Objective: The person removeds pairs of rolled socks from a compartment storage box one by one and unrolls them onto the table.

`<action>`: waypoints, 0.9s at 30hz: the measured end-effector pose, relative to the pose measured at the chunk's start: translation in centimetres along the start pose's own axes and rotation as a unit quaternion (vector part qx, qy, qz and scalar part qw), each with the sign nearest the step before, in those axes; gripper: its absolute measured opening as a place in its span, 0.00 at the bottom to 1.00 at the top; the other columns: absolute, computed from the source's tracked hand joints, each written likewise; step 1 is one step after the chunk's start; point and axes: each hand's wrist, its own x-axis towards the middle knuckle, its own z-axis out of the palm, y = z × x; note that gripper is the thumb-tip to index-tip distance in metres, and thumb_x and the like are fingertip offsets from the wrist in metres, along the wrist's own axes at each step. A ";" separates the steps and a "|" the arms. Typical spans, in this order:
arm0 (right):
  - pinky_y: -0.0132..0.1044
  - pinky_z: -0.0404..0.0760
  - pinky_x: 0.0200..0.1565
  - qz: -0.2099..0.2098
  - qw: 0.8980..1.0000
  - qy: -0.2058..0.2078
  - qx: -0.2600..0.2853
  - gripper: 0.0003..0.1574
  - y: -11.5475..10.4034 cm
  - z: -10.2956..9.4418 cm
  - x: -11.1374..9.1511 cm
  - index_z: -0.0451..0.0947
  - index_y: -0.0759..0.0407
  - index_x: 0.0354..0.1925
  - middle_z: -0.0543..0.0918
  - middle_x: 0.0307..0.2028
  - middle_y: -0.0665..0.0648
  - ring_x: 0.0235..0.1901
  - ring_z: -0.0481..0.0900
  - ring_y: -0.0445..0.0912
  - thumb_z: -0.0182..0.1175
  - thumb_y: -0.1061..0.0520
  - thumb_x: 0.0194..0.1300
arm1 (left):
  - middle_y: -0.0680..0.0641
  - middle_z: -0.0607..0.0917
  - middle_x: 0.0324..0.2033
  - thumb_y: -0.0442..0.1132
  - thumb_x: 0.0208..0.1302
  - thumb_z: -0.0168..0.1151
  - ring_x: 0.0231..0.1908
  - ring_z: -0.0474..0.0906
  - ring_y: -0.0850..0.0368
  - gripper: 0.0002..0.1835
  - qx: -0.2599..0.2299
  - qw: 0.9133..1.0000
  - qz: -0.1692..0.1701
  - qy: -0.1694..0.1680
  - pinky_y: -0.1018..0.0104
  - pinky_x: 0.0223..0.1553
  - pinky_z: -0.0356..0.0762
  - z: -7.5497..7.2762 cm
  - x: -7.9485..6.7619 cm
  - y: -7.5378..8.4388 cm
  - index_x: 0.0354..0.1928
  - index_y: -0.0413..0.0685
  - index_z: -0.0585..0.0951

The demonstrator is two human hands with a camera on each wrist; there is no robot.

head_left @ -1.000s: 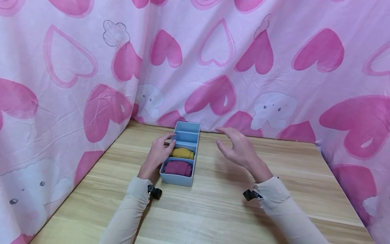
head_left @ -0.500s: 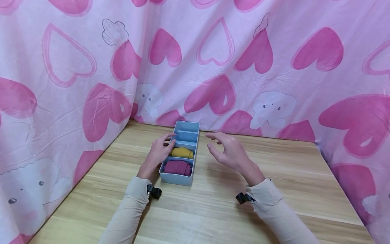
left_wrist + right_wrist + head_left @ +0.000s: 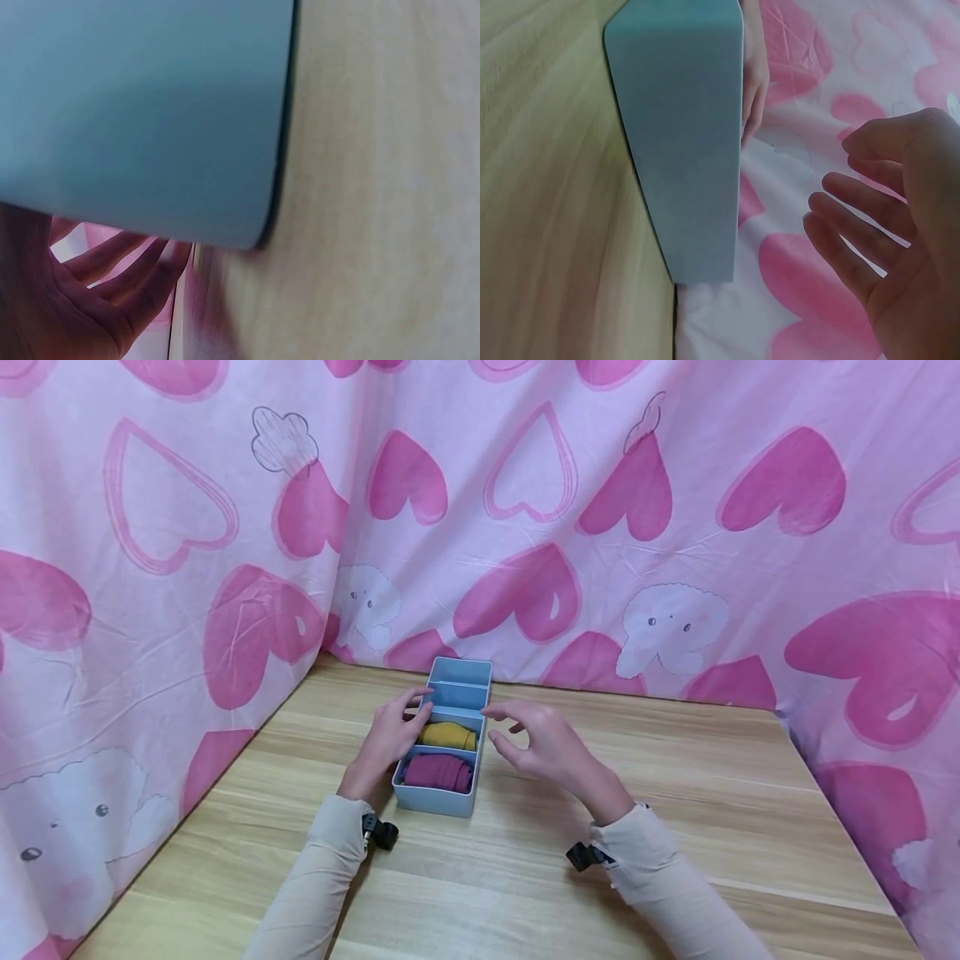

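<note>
A long blue-grey divided box stands on the table, its narrow end facing me. In its nearest compartment lies a folded maroon cloth, and a folded mustard-yellow cloth fills the one behind. No contents show in the far compartments. My left hand rests at the box's left rim, fingers loosely bent; the left wrist view shows its spread fingers beside the box wall. On the right, my right hand hovers with nothing in it, fingertips right by the right rim, thumb apart from the fingers.
The wood-grain table extends around the box. A pink curtain with hearts hangs behind the table and along both sides, close to the box's far end. Each wrist wears a small black camera.
My right hand has moved left, from well off to the side up to the box's right rim. The left hand and the box have stayed in place.
</note>
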 end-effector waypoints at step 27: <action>0.38 0.88 0.44 -0.045 0.992 -0.119 0.007 0.20 -2.2 4.0 0.7 0.86 0.51 0.62 0.91 0.54 0.47 0.37 0.87 0.41 0.69 0.49 0.76 | 0.38 0.81 0.71 0.52 0.84 0.55 0.67 0.82 0.34 0.23 0.003 1.000 -0.007 -0.006 0.37 0.67 0.80 -0.2 -0.1 0.1 0.75 0.60 0.76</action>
